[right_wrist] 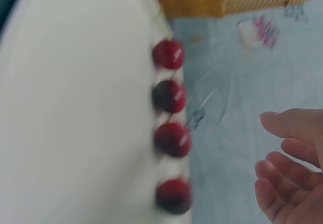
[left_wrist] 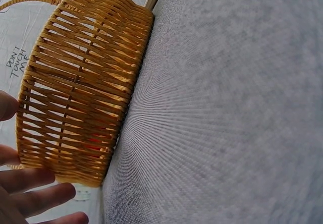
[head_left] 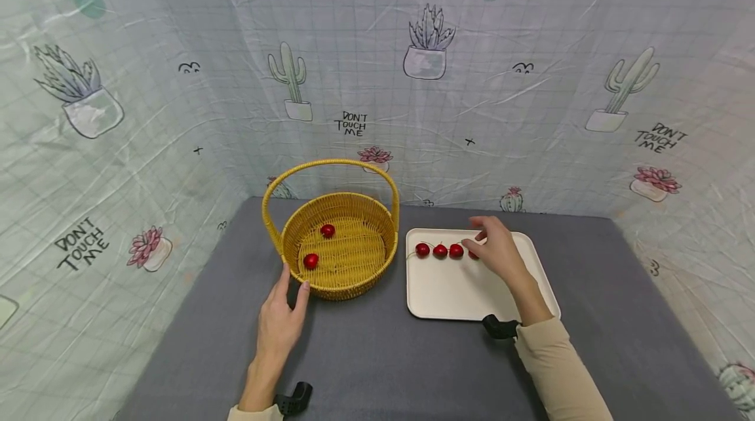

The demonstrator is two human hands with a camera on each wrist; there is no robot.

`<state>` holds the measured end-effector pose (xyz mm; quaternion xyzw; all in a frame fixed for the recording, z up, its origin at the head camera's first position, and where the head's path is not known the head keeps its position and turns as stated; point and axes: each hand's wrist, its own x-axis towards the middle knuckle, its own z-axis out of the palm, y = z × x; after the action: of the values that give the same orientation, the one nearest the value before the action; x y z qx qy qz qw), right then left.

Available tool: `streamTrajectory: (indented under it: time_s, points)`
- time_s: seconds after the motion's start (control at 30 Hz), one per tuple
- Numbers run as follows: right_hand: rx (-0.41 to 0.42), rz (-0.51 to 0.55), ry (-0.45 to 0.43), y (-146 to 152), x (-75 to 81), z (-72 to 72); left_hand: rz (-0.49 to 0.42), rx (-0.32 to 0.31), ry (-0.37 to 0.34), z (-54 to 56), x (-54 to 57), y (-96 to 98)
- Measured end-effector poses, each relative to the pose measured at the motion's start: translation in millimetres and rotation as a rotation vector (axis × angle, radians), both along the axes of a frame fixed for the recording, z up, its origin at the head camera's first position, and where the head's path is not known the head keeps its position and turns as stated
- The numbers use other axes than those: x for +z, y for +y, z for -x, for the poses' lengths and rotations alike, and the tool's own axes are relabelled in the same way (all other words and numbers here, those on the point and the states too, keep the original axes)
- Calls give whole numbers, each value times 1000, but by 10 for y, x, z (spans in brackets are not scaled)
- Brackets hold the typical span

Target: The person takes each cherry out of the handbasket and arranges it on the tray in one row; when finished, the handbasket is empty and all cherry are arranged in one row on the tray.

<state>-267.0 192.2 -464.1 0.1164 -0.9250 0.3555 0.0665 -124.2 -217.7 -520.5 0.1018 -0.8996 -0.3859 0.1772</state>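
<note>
A yellow woven basket (head_left: pixel 340 292) with a tall arched handle stands on the grey table, with two red cherries (head_left: pixel 310 261) inside. My left hand (head_left: pixel 280 324) touches the near left of its rim, thumb and fingers extended; in the left wrist view the fingers (left_wrist: pixel 45 200) lie along the woven side (left_wrist: pixel 86 82). Right of the basket is a cream tray (head_left: pixel 454 293) with several cherries (head_left: pixel 440 251) in a row near its far edge. My right hand (head_left: pixel 499 252) hovers over the rightmost cherry, partly covering it in the head view. Nothing is between its loosely bent fingers (right_wrist: pixel 280 171).
A patterned cloth (head_left: pixel 366 47) with cactus drawings hangs behind and at both sides of the grey table (head_left: pixel 377 362). The basket's handle (head_left: pixel 330 162) arches above its rim. A black wrist strap piece (head_left: pixel 500 327) sits by the tray's near edge.
</note>
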Motion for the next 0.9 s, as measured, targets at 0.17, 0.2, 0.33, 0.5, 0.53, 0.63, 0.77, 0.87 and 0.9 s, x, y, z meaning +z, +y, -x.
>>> streamTrajectory:
  time_s: [0.17, 0.2, 0.33, 0.5, 0.53, 0.63, 0.77, 0.87, 0.9]
  points:
    - [57, 43, 64, -245, 185, -71, 6, 0, -1, -6, 0, 2]
    - [69, 49, 74, -292, 211, -79, 6, 0, 0, -6, 0, 4]
    - [103, 69, 98, -479, 293, -108, 4, -1, 3, -7, 3, 7]
    - [164, 102, 131, -726, 368, -152, 7, -2, 4, -7, 19, 10]
    - [181, 105, 139, -775, 377, -159, 8, -1, 3, -8, 24, 11]
    - [233, 120, 153, -925, 393, -170, 6, 1, 5, -17, 38, 12]
    - [299, 120, 162, -1114, 397, -173, 8, 2, 5, -28, 45, 16]
    - [332, 112, 151, -1247, 407, -166, 9, 3, 2, -30, 45, 21]
    - [341, 110, 144, -1290, 411, -158, 10, 3, -1, -27, 47, 24]
